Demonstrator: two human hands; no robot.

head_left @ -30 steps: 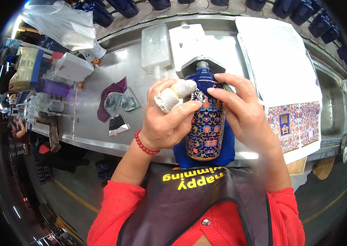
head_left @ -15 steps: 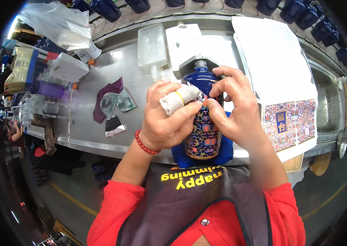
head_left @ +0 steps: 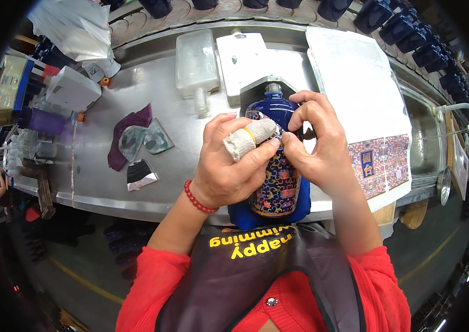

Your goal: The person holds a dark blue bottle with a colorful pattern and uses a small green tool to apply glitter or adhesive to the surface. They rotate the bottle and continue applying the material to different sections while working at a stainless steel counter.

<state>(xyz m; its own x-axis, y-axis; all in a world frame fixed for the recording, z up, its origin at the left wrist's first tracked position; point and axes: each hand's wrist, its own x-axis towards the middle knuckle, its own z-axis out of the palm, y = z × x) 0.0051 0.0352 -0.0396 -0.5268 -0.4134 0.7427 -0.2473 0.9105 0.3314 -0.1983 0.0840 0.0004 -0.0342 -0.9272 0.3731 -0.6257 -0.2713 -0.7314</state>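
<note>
A steel worktop runs across a cluttered workshop bench, its near edge curving just above the person's dark apron and red sleeves.

At the middle of that near edge lies a blue bottle with a dense multicoloured pattern on its body. Its long axis runs straight away from the person: the base rests on a blue pad at the near edge, the neck and clear stopper point toward the far edge. Both hands meet on its upper face, so the bottle lies directly under and between them, neither hand clearly nearer.

The left hand curls over the bottle's left flank, fingers bent and closed around its side; its forefinger is wrapped in a white cloth bandage, and the tip presses against the pattern near the shoulder. A red bead bracelet sits on that wrist. The right hand comes in from the right flank, thumb and forefinger pinched together right at the bandaged fingertip; whether they nip a label edge or only touch the surface I cannot tell.

Just right of the bottle a white sheet reaches to the near edge, with patterned decals on its near end. Toward the left, well apart, lie purple and grey scraps. Beyond the neck stand a white block and a clear plastic container.
</note>
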